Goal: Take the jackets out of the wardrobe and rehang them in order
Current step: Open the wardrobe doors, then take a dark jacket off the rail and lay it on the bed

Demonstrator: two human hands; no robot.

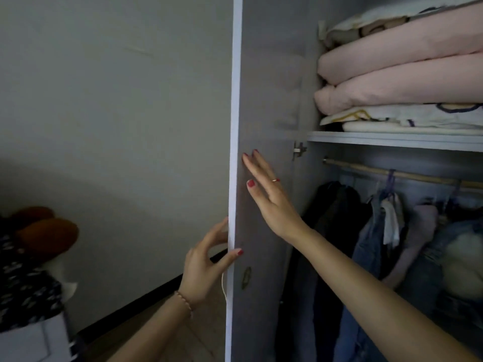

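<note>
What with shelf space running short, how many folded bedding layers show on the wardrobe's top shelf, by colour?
Pink folds: 2
White or cream pieces: 3
Total: 5 visible layers; whether any two are one piece folded over cannot be told.

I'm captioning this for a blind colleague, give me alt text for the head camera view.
A person's left hand pinches the edge of an open wardrobe door while the right hand lies flat on its inner face. Inside, jackets hang from a rail below folded pink bedding.
</note>
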